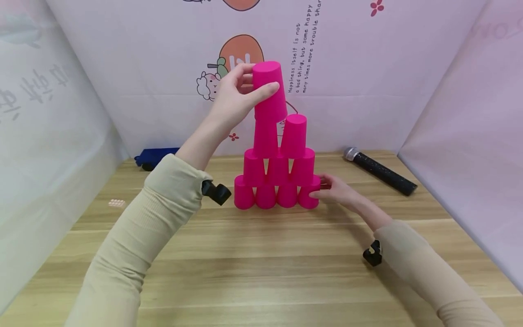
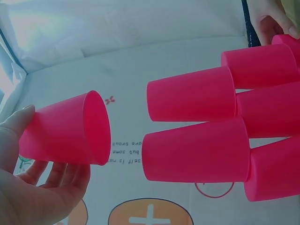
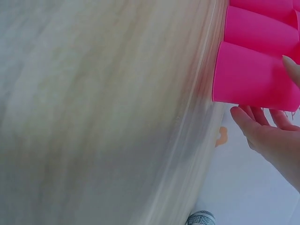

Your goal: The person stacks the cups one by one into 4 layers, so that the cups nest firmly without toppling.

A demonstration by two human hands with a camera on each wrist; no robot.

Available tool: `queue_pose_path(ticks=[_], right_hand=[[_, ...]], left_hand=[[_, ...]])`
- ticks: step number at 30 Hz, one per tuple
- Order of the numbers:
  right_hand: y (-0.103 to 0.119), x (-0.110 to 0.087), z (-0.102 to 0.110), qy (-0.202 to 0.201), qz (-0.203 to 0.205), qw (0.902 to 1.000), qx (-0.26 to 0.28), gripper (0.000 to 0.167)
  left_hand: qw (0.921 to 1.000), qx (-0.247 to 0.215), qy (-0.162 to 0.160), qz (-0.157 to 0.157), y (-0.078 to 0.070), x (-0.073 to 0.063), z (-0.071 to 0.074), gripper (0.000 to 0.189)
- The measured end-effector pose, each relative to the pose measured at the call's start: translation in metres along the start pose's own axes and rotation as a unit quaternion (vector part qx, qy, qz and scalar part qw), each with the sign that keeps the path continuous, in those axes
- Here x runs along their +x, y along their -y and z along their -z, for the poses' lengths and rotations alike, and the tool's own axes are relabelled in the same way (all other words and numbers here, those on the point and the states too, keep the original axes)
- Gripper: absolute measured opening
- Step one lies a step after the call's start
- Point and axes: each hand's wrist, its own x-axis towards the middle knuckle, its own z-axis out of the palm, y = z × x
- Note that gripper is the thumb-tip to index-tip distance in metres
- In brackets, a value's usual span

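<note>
Pink cups stand upside down in a stacked pyramid: several in the bottom row, three [image 1: 278, 170] above them, then two, with the upper right cup [image 1: 293, 136] plainly visible. My left hand [image 1: 239, 93] grips another upside-down pink cup [image 1: 269, 88], thumb on the near side and fingers behind. In the left wrist view a gap separates this held cup [image 2: 61, 131] from the top two cups [image 2: 194, 150]. Down at the right end of the bottom row, my right hand [image 1: 337, 190] has thumb and fingers around the end cup [image 3: 258, 77]; how firmly is unclear.
A black microphone [image 1: 380, 170] with a silver head lies at the back right of the wooden table [image 1: 245, 268]. Behind the left forearm is a dark blue item [image 1: 155, 156]. Printed white sheets [image 1: 347, 59] stand around the back and sides.
</note>
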Motion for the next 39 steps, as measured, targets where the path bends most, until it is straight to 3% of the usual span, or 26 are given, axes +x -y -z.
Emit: queue_pose_path(ticks=[4, 15, 39], right_hand=[[0.001, 0.0, -0.001, -0.004, -0.002, 1.0, -0.008, 0.061], [0.002, 0.0, -0.004, -0.003, 0.003, 0.9996, -0.028, 0.057], [0.003, 0.002, -0.006, -0.003, 0.009, 0.9995, -0.031, 0.057]], left_hand=[[0.9998, 0.012, -0.012, 0.007, 0.002, 0.01, -0.007, 0.058], [0.9981, 0.054, 0.008, 0.028, 0.011, 0.029, -0.023, 0.06], [0.9961, 0.082, 0.007, 0.032, 0.024, 0.031, -0.029, 0.062]])
